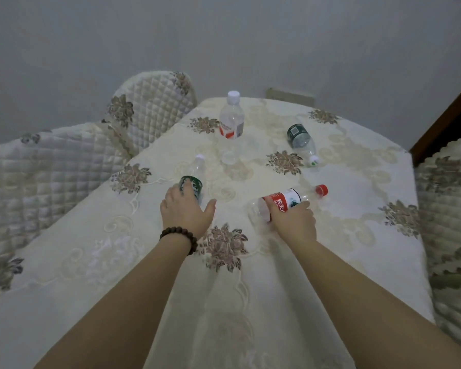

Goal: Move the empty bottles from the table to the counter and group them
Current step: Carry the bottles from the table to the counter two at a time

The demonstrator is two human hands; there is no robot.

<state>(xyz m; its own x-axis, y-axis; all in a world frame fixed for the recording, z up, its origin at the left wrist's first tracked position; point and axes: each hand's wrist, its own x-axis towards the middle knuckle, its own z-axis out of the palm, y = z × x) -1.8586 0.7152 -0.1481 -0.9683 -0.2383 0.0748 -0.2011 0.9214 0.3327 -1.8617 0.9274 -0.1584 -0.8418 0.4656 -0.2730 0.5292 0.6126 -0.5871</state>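
Left hand (186, 209) over green-label bottle (191, 182); right hand (294, 219) grips red-label bottle (285, 202).

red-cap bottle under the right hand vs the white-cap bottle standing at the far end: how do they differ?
Pose: the red-cap bottle lies on its side; the white-cap bottle stands upright.
Cap: one red, the other white.
Contact: the right hand rests on the red-cap bottle; no hand is near the white-cap bottle.
Place: the red-cap bottle lies nearer the person, the white-cap bottle at the far end of the tablecloth.
Shared: clear plastic, capped, red-and-white labels.
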